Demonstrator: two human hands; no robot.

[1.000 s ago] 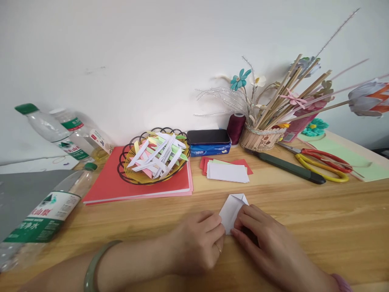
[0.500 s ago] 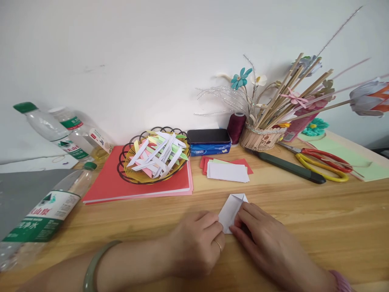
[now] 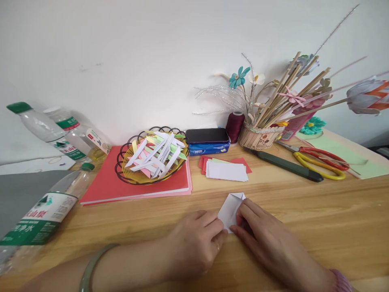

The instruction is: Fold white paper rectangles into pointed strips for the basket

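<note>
left hand [image 3: 197, 243] has its curled fingers bunched together, pinching the lower left edge of a folded white paper [image 3: 227, 209]. the right hand [image 3: 270, 239] curls over the paper's right side, thumb near its bottom edge; i cannot tell if it pinches. the paper lies on the desk [image 3: 146, 231] between them. a bottle [image 3: 45, 215] lies at far left. beyond are paper slips [image 3: 226, 171], a dark green cutter [image 3: 287, 164] and scissors [image 3: 319, 162], then a basket [image 3: 133, 176] of folded strips [image 3: 161, 154] on red paper [image 3: 103, 174], and a phone [image 3: 207, 135] on a blue pack [image 3: 209, 149]. nothing stands between hands and paper. its top corners slant, with a small crease at upper right. fingers hide its lower right part; the bottle's base is cut off.
</note>
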